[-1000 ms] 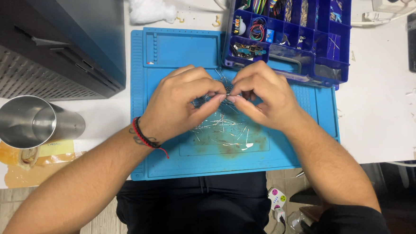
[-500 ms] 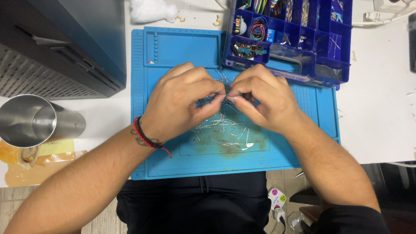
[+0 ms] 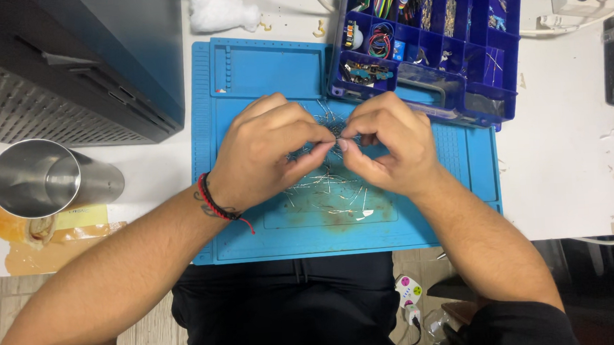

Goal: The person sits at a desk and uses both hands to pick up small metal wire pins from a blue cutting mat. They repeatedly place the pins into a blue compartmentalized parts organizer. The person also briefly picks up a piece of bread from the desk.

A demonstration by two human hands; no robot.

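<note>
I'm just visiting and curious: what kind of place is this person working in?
Probably a home or hobby electronics bench. A blue work mat covers the white table, a blue compartment box holds small parts and coloured wires, and both hands, left hand and right hand, pinch thin metal leads.

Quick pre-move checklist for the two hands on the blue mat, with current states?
1. Left hand and right hand fingertips meet on a thin silvery wire piece: ok.
2. How firmly the wire piece is pinched: cannot tell, fingers cover it.
3. Loose pile of thin metal wires lies on the blue silicone work mat, under the hands: ok.
4. Open blue plastic compartment box overlaps the mat's far right corner, close to the right hand: not ok for elbow room.
5. Shiny steel tumbler lies on its side left of the mat, apart from the left arm: ok.
</note>
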